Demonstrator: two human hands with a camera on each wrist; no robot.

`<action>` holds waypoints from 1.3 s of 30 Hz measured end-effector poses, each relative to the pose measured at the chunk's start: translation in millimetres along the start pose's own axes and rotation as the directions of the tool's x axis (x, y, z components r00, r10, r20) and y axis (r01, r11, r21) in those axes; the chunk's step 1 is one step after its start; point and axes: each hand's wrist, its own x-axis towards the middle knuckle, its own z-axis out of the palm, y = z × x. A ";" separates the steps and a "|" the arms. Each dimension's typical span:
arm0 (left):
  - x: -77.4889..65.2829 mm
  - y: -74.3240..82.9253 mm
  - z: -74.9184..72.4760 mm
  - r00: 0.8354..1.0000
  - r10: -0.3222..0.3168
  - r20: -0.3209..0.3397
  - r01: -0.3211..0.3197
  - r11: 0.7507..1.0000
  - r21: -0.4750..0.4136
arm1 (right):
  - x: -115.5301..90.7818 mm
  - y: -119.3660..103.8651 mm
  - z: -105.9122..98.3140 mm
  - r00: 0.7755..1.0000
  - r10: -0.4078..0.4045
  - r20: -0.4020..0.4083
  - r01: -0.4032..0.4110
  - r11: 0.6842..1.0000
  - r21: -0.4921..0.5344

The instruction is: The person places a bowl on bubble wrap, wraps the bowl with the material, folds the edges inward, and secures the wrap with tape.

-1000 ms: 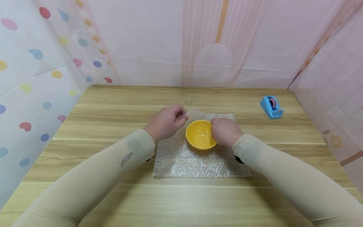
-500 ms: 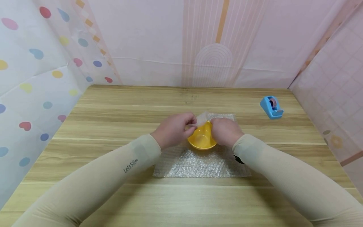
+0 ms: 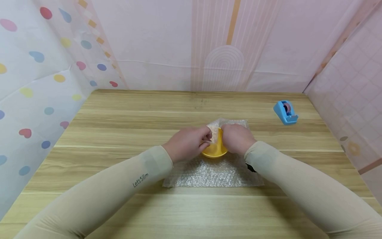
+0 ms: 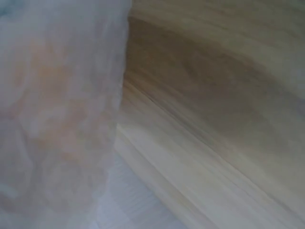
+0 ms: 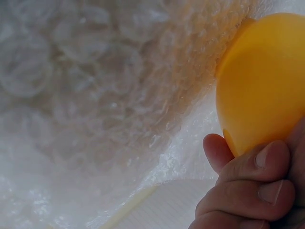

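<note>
A yellow bowl (image 3: pixel 215 153) sits on a sheet of clear bubble wrap (image 3: pixel 215 174) in the head view. My left hand (image 3: pixel 191 142) pinches a lifted corner of the wrap and holds it over the bowl's left side. Curled at the bowl's right rim, my right hand (image 3: pixel 238 137) grips it. In the right wrist view, fingers (image 5: pixel 252 164) close on the edge of the bowl (image 5: pixel 267 76), and raised bubble wrap (image 5: pixel 95 86) leans against it. The left wrist view is mostly filled by blurred bubble wrap (image 4: pixel 52 119); the left fingers are hidden there.
A blue tape dispenser (image 3: pixel 286 113) with a roll of tape stands at the back right of the wooden table (image 3: pixel 191 212). Patterned cloth hangs (image 3: pixel 155 39) rise behind the table and along both sides.
My left hand has moved right and slightly nearer to me, carrying the wrap's left corner up and across the bowl. The right hand and the bowl have stayed about where they were.
</note>
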 end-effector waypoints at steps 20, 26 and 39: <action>-1.2 0.5 3.8 0.950 0.159 0.268 -0.215 0.957 0.193 | -0.4 -0.2 0.0 1.000 0.008 -0.005 -0.008 0.999 0.031; -2.5 3.1 7.6 0.950 0.136 0.280 -0.205 0.951 0.234 | -0.1 0.0 -0.3 1.000 0.012 -0.001 -0.012 1.000 0.025; -1.4 2.2 14.7 0.951 0.174 0.256 -0.251 0.917 0.310 | 1.4 2.7 2.6 1.000 0.015 0.001 -0.015 0.999 0.045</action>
